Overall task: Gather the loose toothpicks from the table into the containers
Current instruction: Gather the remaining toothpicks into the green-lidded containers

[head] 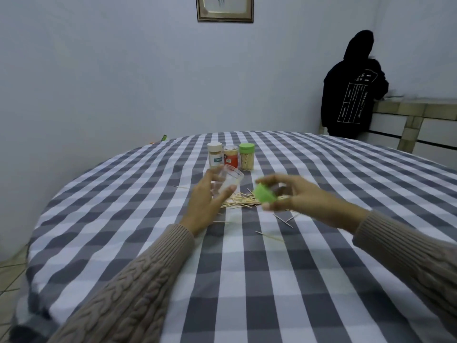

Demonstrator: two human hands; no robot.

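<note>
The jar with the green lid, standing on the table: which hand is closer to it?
Right, though only slightly. The right hand, holding a loose green lid, sits just in front of that jar. The left hand, holding a clear cup, is in front and further left.

My round table [321,280] wears a grey-and-white checked cloth. Toward its far side stand three toothpick jars in a row: a white-lidded one [214,154], a clear-lidded one with a red label [231,155], a green-lidded one [246,156]. Nearer me lies a heap of loose wooden toothpicks [241,201], with strays [269,236] scattered about.
</note>
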